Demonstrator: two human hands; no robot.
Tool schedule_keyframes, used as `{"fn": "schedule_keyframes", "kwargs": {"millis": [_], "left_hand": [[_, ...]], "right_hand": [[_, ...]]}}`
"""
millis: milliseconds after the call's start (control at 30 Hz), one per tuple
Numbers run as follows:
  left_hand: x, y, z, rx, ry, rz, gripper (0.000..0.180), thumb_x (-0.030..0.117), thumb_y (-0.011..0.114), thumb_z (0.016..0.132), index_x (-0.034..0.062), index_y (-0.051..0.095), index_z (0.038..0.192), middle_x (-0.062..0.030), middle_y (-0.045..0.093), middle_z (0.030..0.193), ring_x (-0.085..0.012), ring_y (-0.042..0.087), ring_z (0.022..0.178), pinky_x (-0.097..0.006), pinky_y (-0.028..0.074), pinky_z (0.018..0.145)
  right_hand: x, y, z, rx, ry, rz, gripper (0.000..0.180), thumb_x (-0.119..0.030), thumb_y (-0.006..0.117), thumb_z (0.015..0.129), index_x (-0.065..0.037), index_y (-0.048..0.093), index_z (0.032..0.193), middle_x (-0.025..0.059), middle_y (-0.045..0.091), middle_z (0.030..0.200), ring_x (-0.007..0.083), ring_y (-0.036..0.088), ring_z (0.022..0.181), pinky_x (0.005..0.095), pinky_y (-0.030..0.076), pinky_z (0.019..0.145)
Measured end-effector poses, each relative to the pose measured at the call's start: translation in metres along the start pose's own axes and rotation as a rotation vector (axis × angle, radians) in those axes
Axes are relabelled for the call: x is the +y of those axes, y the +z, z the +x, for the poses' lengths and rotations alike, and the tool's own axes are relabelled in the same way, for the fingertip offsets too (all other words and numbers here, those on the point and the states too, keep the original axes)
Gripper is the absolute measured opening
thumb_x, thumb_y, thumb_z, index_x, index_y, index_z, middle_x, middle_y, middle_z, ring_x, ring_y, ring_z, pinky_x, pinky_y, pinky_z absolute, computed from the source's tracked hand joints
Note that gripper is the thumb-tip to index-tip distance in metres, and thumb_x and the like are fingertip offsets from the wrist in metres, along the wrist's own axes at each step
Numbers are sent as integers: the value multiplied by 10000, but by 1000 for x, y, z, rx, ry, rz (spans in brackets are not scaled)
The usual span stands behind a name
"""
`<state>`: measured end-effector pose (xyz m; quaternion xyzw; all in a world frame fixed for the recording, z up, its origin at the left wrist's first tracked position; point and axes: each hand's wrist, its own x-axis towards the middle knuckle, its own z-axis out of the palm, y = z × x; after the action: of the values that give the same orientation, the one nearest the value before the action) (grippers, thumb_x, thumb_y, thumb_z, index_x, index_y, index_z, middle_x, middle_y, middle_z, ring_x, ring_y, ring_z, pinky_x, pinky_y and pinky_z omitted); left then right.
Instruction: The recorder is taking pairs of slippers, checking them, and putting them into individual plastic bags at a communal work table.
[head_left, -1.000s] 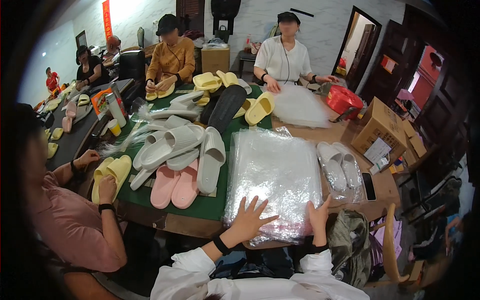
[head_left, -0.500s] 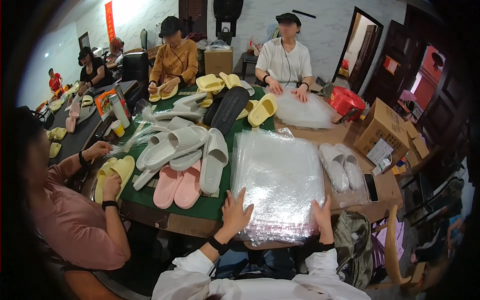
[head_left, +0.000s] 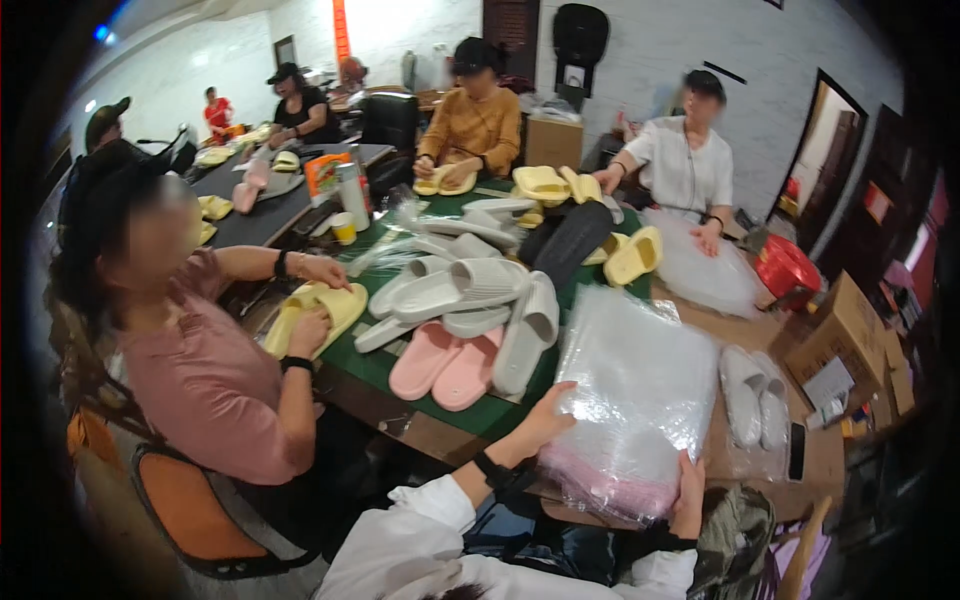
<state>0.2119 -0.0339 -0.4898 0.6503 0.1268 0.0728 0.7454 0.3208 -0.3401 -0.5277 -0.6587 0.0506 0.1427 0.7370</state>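
At the left edge of the green-topped table (head_left: pixel 372 362), a seated person in a pink shirt (head_left: pixel 215 385) holds a pair of yellow foam slippers (head_left: pixel 318 312). Beside them lie pale grey slippers (head_left: pixel 470 292) and a pink rubber pair (head_left: pixel 446 362). Nearer the middle, the left hand (head_left: pixel 545 422) rests with fingers spread flat against the near side of a thick stack of clear plastic bags (head_left: pixel 640 400). The right hand (head_left: pixel 689 491) grips that stack's lower right corner, fingers curled over its edge. Bagged white slippers (head_left: pixel 752 408) lie just right.
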Motion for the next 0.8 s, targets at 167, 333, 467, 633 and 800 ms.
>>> {"fn": "schedule_keyframes", "kwargs": {"millis": [167, 333, 467, 633, 800], "left_hand": [[-20, -7, 6, 90, 146, 144, 641, 4, 557, 764, 137, 379, 1365, -133, 563, 1002, -172, 541, 731, -286, 455, 646], [-43, -13, -1, 30, 98, 362, 705, 82, 599, 794, 206, 292, 1417, -252, 558, 1078, -322, 571, 968, -359, 454, 832], [7, 3, -17, -20, -81, 753, 715, 270, 618, 851, 260, 231, 1452, -288, 386, 1340, -422, 462, 1158, -420, 410, 924], [-6, 4, -21, 234, 141, 1418, 820, 512, 603, 816, 317, 159, 1478, -329, 268, 1402, -477, 368, 1230, -600, 362, 889], [18, -30, -4, 238, 153, 1031, 721, 462, 620, 812, 206, 329, 1421, -287, 350, 1364, -444, 359, 1246, -569, 363, 923]], "right_hand": [[6, 12, -2, 34, -120, -108, 594, -197, 584, 902, 4, 296, 1381, 183, 413, 1344, 273, 438, 1197, 355, 356, 998], [-50, 50, -46, 552, -647, -1297, 663, -165, 617, 832, -44, 310, 1407, 256, 309, 1421, 378, 299, 1318, 438, 277, 1066], [-39, 92, -63, -79, -697, -902, 577, -145, 589, 849, -63, 385, 1382, 223, 280, 1436, 387, 259, 1334, 464, 249, 1079], [0, 139, -83, -359, -600, -1145, 596, -317, 529, 889, -91, 354, 1412, 260, 177, 1486, 460, 148, 1362, 557, 101, 1095], [7, 144, -98, -402, -547, -1338, 653, -401, 567, 861, -155, 350, 1426, 252, 146, 1499, 460, 67, 1383, 574, 43, 1101]]}}
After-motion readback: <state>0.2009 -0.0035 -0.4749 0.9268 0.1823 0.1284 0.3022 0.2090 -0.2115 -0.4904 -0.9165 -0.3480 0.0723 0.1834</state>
